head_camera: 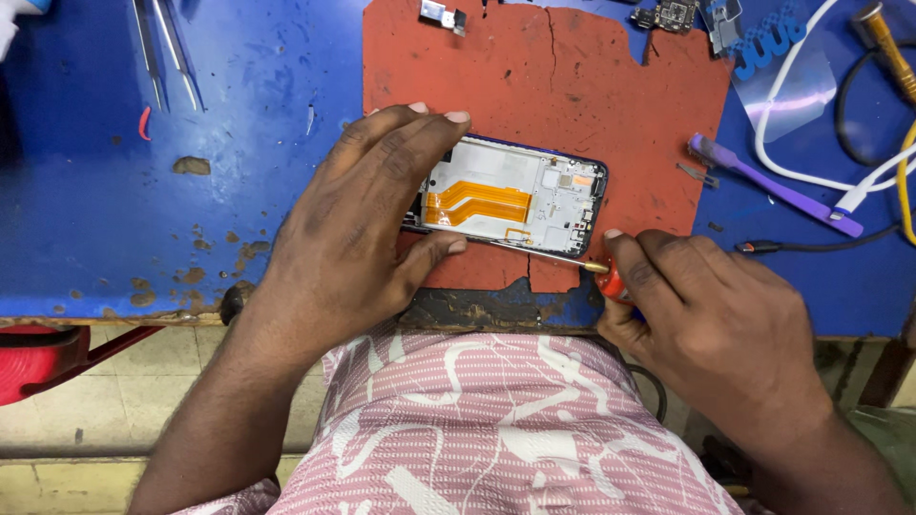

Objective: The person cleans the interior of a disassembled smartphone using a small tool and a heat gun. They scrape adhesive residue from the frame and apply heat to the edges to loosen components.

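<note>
**Opened phone pinned on red mat**

Opened smartphone lies flat, mid-mat, on the cracked red work mat. Left hand clamps its 9 o'clock end, fingers over the top edge, thumb under. Right hand is closed on a red-handled screwdriver at the phone's 5 o'clock corner. Looks light, rigid, fragile; the orange flex cable is exposed, so hold by the frame edges. Tweezers at 10 o'clock, purple pry tool and white cable at 3 o'clock, all apart from the phone.

L hand flat, R hand in closed grip.
</note>
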